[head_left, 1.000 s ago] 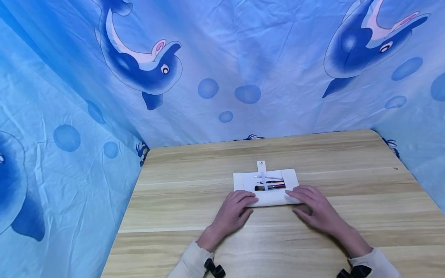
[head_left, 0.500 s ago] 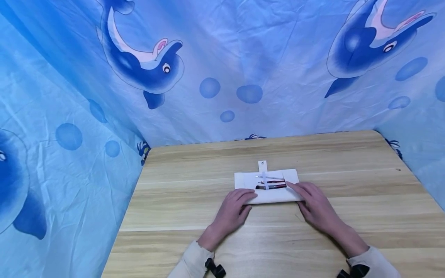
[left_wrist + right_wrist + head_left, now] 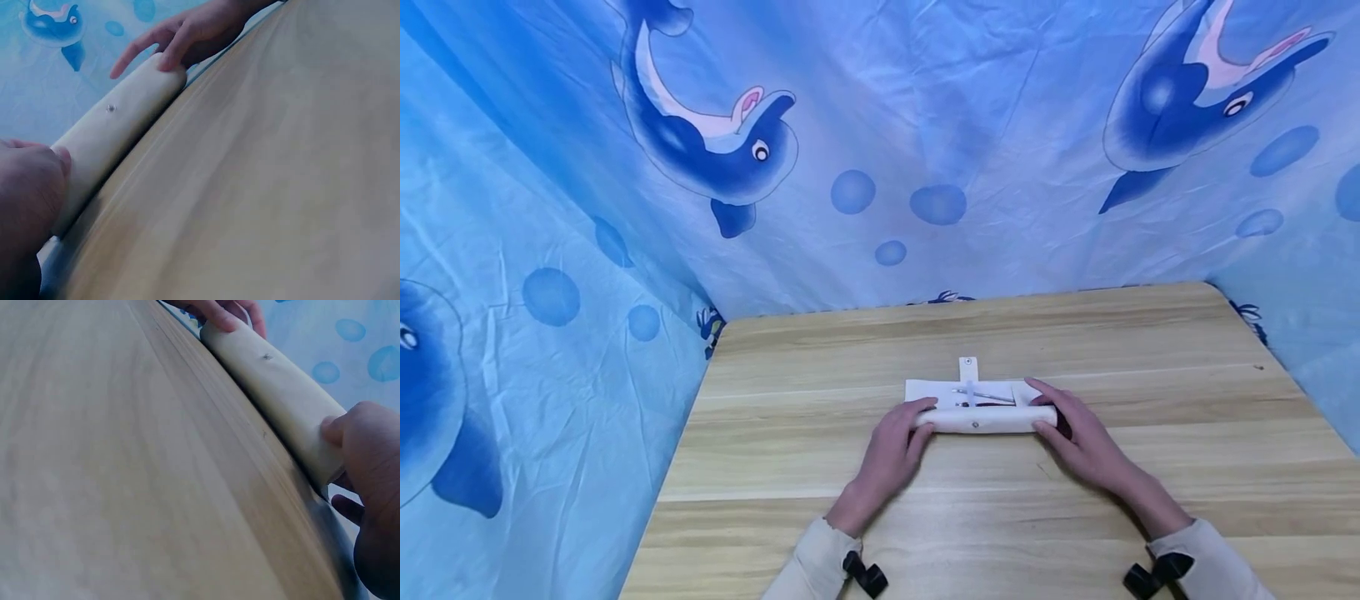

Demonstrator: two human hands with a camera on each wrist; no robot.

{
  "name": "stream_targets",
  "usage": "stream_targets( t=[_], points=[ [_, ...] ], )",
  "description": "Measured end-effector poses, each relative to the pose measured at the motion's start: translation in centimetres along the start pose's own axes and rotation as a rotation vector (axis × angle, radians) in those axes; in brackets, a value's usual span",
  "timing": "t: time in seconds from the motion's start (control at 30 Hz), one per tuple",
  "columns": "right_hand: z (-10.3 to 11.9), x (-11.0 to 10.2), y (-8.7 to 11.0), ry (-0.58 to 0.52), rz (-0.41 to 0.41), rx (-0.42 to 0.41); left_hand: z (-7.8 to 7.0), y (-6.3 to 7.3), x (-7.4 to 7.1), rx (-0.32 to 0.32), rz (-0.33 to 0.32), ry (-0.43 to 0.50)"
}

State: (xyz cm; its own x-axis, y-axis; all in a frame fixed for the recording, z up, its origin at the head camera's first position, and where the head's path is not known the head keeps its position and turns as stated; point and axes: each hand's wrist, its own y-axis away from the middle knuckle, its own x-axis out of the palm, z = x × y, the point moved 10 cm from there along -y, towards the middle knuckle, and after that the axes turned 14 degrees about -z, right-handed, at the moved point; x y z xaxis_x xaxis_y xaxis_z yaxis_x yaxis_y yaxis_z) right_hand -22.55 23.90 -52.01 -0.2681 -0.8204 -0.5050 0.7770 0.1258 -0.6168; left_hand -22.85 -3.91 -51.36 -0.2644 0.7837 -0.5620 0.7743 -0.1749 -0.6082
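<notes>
A white brush roll (image 3: 1000, 421) lies partly rolled on the table, its near side a thick tube with a metal snap facing me. Behind the tube, the flat part shows a thin silver-handled brush (image 3: 991, 396) and part of a red-handled one under a band. A snap strap (image 3: 968, 367) sticks out at the far edge. My left hand (image 3: 889, 447) grips the tube's left end, thumb in front and fingers over the top. At the right end my right hand (image 3: 1084, 439) holds it, thumb on the front and forefinger reaching over the flat part. The thicker brush is hidden inside the roll.
The wood-grain table (image 3: 790, 400) stretches around the roll on all sides. Blue curtains (image 3: 985, 150) with dolphins hang behind it and on both sides. A black wrist mount (image 3: 865, 575) sits on the left cuff, another (image 3: 1159, 575) on the right.
Both hands have turned the near edge of the brush roll up and away into a tube, covering the thick brush and bringing a snap into view. The right fingers moved forward over the roll.
</notes>
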Motion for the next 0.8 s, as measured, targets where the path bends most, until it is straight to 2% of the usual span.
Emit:
stream_targets(
  t=[0.13,0.33,0.47,0.63,0.7,0.8],
  points=[
    [-1.3,0.2,0.1,-0.042,0.014,0.137,1.3,-0.7,-0.2,-0.100,-0.047,0.076],
    [-1.9,0.5,-0.4,-0.074,-0.004,0.241,2.6,-1.8,-0.2,-0.185,-0.113,0.118],
    [-2.4,0.8,-1.1,-0.092,-0.057,0.320,3.8,-2.3,-0.3,-0.299,-0.158,0.120],
    [-2.9,0.8,-1.6,-0.028,-0.146,0.403,5.3,-2.9,-0.1,-0.432,-0.200,0.140],
    [-3.1,0.7,-1.7,-0.006,-0.179,0.422,5.7,-3.0,0.0,-0.462,-0.213,0.134],
    [-3.2,0.7,-1.8,-0.003,-0.220,0.426,5.8,-3.1,0.1,-0.457,-0.222,0.098]
  ],
)
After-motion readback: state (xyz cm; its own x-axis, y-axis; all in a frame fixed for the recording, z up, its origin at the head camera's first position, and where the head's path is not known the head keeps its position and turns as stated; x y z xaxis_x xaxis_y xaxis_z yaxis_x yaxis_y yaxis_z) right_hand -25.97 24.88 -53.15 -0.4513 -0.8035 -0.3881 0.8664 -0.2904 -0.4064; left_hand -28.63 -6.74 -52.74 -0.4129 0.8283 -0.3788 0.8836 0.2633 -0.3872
